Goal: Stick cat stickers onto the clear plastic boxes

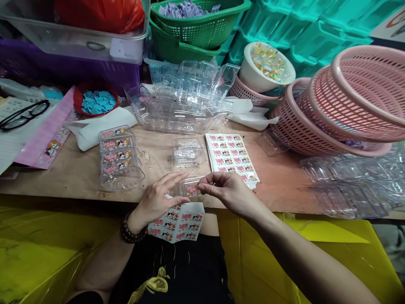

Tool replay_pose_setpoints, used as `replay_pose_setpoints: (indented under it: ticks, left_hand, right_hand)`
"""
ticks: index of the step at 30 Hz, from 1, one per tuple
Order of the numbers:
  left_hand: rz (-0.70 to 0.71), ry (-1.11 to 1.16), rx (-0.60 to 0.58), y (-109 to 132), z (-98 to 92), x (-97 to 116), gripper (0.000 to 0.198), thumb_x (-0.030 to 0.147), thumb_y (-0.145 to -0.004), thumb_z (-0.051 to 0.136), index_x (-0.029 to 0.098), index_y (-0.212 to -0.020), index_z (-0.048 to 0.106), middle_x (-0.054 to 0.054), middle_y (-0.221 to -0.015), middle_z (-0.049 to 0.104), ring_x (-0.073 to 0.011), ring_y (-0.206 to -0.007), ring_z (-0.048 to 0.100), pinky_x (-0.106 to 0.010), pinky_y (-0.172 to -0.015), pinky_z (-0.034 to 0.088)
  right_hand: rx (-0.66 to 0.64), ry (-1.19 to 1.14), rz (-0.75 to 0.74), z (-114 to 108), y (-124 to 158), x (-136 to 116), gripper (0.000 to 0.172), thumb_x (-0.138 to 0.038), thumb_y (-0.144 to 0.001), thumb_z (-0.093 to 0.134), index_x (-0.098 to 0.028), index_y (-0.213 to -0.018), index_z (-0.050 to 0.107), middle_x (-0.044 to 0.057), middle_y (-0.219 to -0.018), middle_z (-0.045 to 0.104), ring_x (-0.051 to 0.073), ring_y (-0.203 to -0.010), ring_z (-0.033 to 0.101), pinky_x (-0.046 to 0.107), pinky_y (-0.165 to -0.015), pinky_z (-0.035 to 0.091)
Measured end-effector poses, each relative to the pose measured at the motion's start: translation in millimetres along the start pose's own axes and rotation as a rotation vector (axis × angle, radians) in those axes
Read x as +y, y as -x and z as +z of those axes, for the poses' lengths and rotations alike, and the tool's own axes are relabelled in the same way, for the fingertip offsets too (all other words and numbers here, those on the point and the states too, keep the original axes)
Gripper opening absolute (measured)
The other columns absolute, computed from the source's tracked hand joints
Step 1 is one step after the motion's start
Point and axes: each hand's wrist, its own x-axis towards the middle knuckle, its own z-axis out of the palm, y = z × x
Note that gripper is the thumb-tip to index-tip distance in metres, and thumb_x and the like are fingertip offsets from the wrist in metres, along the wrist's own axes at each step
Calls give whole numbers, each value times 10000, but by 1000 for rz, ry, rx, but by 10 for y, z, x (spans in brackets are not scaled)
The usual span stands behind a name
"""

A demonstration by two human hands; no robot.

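Observation:
My left hand (160,200) holds a sheet of cat stickers (177,223) under its thumb at the table's front edge. Its fingers stretch forward along a clear plastic box (182,188). My right hand (223,185) pinches the right end of a cat sticker (191,189), which lies against the top of that box. The fingertips partly cover the sticker. Just beyond stands another clear box (189,152), with no sticker visible on it. To the left, several clear boxes with stickers (117,157) stand in a row. A stack of sticker sheets (232,156) lies to the right.
Nested clear boxes (183,105) are piled at the back. A red basket of blue pieces (98,101) and eyeglasses (25,114) are at left. Pink baskets (319,114), a white bowl of wrapped items (268,67) and more clear packaging (354,183) occupy the right.

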Motion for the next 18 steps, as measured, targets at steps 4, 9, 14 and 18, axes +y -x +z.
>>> replay_pose_setpoints:
  ticks: [4,9,14,18]
  left_hand:
    - [-2,-22,-7,-2,2,0,561,458,-867,683,319,-1391,539,-55,-1381,609,-148,-893,701,-255,-680,626]
    - [-2,-2,-10,-7,1,6,552,440,-867,688,317,-1384,543,-56,-1384,606,-155,-932,703,-254,-702,624]
    - [10,-12,-7,-11,0,14,560,401,-853,716,320,-1379,543,-49,-1373,616,-175,-1009,699,-265,-734,630]
    - [24,-29,-4,-15,-8,24,540,395,-860,709,294,-1367,552,-57,-1358,628,-185,-1042,693,-287,-791,628]
  right_hand:
    - [3,22,-13,0,-14,19,192,-353,-762,765,-167,-736,721,44,-758,733,163,-722,639,299,-681,475]
    - [-5,9,-19,-2,-21,46,213,-375,-758,764,-169,-745,709,54,-784,745,176,-754,654,312,-698,488]
    - [8,14,-24,16,-26,59,230,-388,-748,765,-169,-741,693,50,-764,731,167,-722,631,304,-659,478]
    - [23,95,-19,37,-16,60,201,-361,-766,737,-169,-734,686,27,-691,685,133,-613,559,278,-571,419]
